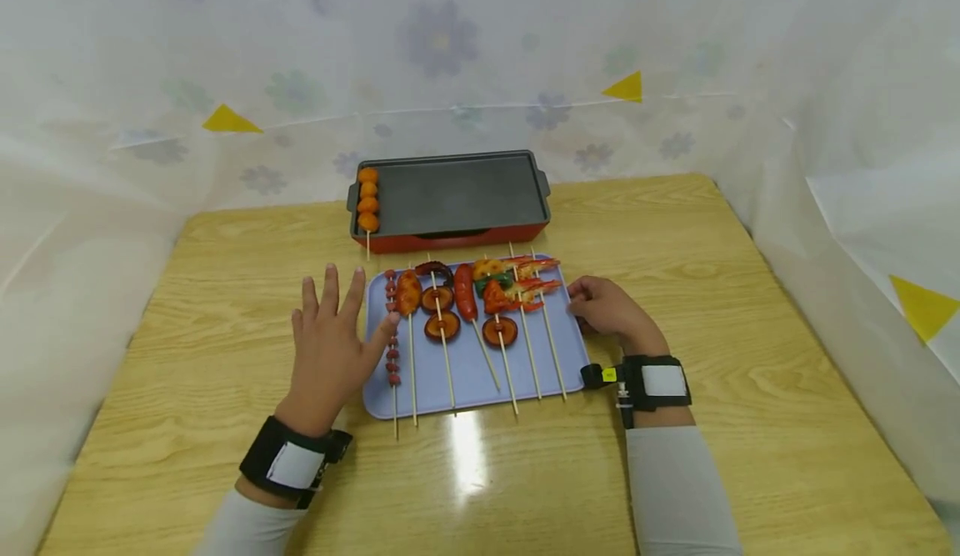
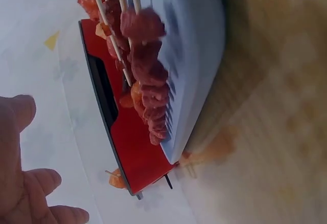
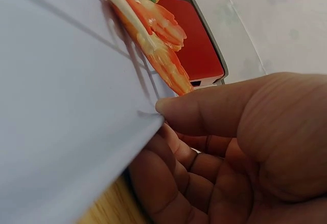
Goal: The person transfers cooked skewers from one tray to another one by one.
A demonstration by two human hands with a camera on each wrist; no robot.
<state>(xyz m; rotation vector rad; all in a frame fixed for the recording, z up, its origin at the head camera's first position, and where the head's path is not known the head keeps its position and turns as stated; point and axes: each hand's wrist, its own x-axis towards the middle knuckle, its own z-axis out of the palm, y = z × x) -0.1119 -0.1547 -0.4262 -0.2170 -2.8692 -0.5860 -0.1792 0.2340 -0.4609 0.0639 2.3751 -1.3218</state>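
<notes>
A pale blue tray (image 1: 472,377) lies mid-table with several skewers on it: small red meat pieces (image 1: 392,323), dark round slices (image 1: 438,310), a sausage (image 1: 465,291) and shrimps (image 1: 536,277). My left hand (image 1: 341,327) hovers with spread fingers beside the tray's left edge, holding nothing; its thumb is next to the meat skewer. My right hand (image 1: 592,302) grips the tray's right rim. In the right wrist view the thumb (image 3: 204,106) presses on top of the tray (image 3: 61,106) and the fingers curl underneath, near the shrimps (image 3: 153,35).
Behind the tray stands a black griddle on a red base (image 1: 450,193), with one skewer of orange balls (image 1: 367,199) at its left end. The wooden table (image 1: 750,289) is walled by flowered white curtains on three sides. In the left wrist view the red base (image 2: 127,142) sits past the tray (image 2: 199,55).
</notes>
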